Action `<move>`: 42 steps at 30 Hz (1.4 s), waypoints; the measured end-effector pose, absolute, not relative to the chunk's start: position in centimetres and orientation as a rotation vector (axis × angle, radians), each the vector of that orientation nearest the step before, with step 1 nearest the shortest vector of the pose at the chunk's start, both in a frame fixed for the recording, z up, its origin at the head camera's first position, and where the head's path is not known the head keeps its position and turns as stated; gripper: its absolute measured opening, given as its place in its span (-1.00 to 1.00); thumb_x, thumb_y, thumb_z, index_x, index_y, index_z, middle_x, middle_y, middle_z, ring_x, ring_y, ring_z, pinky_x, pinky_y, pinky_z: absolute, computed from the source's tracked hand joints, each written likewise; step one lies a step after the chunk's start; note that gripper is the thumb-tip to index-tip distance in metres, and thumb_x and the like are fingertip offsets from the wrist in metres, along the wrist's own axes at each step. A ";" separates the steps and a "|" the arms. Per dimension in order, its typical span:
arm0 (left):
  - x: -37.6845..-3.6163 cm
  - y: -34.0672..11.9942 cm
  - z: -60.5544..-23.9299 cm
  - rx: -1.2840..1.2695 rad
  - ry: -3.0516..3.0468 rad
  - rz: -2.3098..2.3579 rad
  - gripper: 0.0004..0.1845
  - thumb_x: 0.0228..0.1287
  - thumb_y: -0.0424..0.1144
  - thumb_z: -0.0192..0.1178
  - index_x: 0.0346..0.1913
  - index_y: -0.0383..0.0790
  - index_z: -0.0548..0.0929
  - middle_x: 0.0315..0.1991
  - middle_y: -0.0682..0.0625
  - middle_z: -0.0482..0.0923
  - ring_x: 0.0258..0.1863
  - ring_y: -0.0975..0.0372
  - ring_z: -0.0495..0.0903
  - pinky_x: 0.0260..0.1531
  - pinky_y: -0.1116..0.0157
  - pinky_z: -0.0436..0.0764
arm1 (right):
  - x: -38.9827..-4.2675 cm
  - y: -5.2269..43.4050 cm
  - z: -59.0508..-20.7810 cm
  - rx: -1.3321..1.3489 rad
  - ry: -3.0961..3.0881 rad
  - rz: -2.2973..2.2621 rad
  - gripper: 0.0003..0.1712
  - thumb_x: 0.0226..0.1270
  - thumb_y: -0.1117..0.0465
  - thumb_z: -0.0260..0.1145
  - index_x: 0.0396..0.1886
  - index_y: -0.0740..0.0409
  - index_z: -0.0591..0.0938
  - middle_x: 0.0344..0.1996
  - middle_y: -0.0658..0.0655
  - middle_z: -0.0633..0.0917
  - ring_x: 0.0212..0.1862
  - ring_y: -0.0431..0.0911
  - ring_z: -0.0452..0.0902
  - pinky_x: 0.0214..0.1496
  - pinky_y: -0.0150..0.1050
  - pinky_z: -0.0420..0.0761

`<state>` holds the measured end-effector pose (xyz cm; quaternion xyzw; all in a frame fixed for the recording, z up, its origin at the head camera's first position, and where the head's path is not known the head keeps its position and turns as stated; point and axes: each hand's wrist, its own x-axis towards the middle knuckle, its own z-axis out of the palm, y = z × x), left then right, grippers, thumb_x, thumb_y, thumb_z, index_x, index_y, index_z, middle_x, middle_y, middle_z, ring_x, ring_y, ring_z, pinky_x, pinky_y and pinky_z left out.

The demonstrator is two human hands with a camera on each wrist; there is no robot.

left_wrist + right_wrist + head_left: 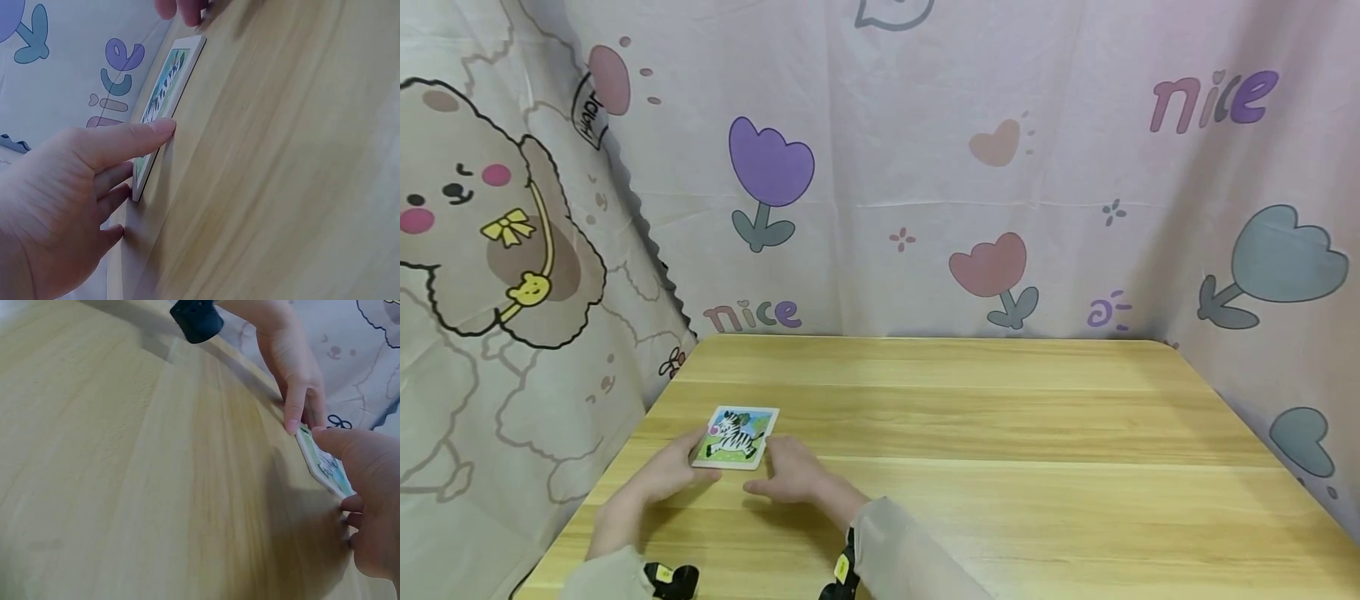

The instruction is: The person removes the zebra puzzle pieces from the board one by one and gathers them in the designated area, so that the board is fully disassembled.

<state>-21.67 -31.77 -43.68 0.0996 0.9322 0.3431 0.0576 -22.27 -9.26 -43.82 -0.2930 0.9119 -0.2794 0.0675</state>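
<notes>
A small square card with a zebra picture [735, 437] lies flat on the wooden table [1000, 467], near its left edge. My left hand [679, 467] lies at the card's near left corner. Its straight thumb [147, 134] touches the near edge of the card [164, 99], and its other fingers rest against the left side. My right hand [782, 473] lies palm down at the near right corner, thumb [328, 439] on the edge of the card [324, 465], fingers loosely bent beside it. Neither hand closes around the card.
Printed cloth with tulips, hearts and a cartoon dog [482, 208] hangs behind and to both sides of the table. A black wrist camera [197, 319] sits on my left forearm. Bare wood stretches across the table's middle and right.
</notes>
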 end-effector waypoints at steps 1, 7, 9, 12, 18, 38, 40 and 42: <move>-21.7 -31.7 -43.7 0.302 2.823 1.049 0.01 -0.03 -0.18 0.40 0.32 -0.64 0.02 0.23 -0.55 0.15 0.20 -0.33 0.18 0.15 -0.24 0.14 | -22.3 -9.2 -43.8 -0.878 2.740 -0.845 -0.23 0.12 -0.14 0.34 0.26 0.13 0.39 0.18 0.04 0.48 0.22 -0.13 0.33 0.24 -0.30 0.33; -21.9 -31.3 -43.8 0.320 2.827 1.048 -0.01 -0.06 -0.15 0.41 0.32 -0.59 0.10 0.21 -0.51 0.23 0.19 -0.30 0.23 0.15 -0.22 0.19 | -22.7 -9.2 -43.9 -0.897 2.710 -0.866 -0.34 0.12 -0.12 0.35 0.16 0.07 0.45 0.15 0.02 0.50 0.18 -0.15 0.37 0.20 -0.31 0.37; -21.9 -31.1 -43.8 0.328 2.820 1.053 -0.01 -0.06 -0.15 0.41 0.33 -0.58 0.10 0.21 -0.50 0.23 0.19 -0.29 0.24 0.15 -0.21 0.20 | -22.8 -9.1 -43.9 -0.886 2.704 -0.872 -0.36 0.12 -0.11 0.35 0.15 0.07 0.46 0.15 0.01 0.50 0.18 -0.16 0.36 0.19 -0.32 0.37; -21.8 -30.9 -43.7 0.335 2.817 1.052 0.00 -0.06 -0.14 0.41 0.33 -0.58 0.10 0.21 -0.50 0.25 0.18 -0.28 0.25 0.13 -0.22 0.22 | -22.8 -8.9 -43.9 -0.868 2.689 -0.893 -0.35 0.12 -0.09 0.35 0.16 0.08 0.45 0.16 0.01 0.49 0.20 -0.16 0.34 0.21 -0.31 0.36; -21.9 -30.2 -43.5 0.348 2.808 1.045 -0.03 -0.04 -0.11 0.41 0.32 -0.55 0.14 0.21 -0.47 0.27 0.18 -0.26 0.27 0.12 -0.21 0.23 | -23.0 -7.8 -43.8 -0.871 2.658 -0.973 -0.45 0.14 -0.04 0.35 0.08 0.09 0.49 0.06 0.02 0.54 0.08 -0.20 0.41 0.11 -0.33 0.43; -23.5 -24.7 -43.3 0.447 2.800 0.927 -0.02 -0.07 -0.03 0.42 0.31 -0.53 0.19 0.24 -0.42 0.25 0.23 -0.23 0.24 0.19 -0.14 0.21 | -24.7 -0.6 -44.8 -1.043 2.595 -1.148 -0.54 0.24 0.02 0.27 0.03 0.20 0.50 -0.04 0.13 0.58 0.05 -0.10 0.45 0.17 -0.28 0.39; -23.6 -24.0 -43.3 0.480 2.794 0.925 -0.02 -0.07 -0.03 0.42 0.31 -0.53 0.19 0.24 -0.42 0.25 0.23 -0.23 0.23 0.20 -0.14 0.21 | -24.6 0.3 -44.8 -1.021 2.597 -1.148 -0.49 0.25 0.01 0.26 0.08 0.23 0.48 0.00 0.16 0.56 0.10 -0.06 0.43 0.21 -0.24 0.36; -23.8 -23.4 -43.4 0.538 2.798 0.902 -0.02 -0.07 -0.02 0.41 0.30 -0.54 0.20 0.24 -0.43 0.26 0.22 -0.24 0.24 0.20 -0.14 0.22 | -24.6 1.2 -44.8 -0.984 2.612 -1.132 -0.43 0.25 -0.01 0.26 0.13 0.27 0.45 0.05 0.19 0.54 0.14 -0.02 0.40 0.24 -0.20 0.34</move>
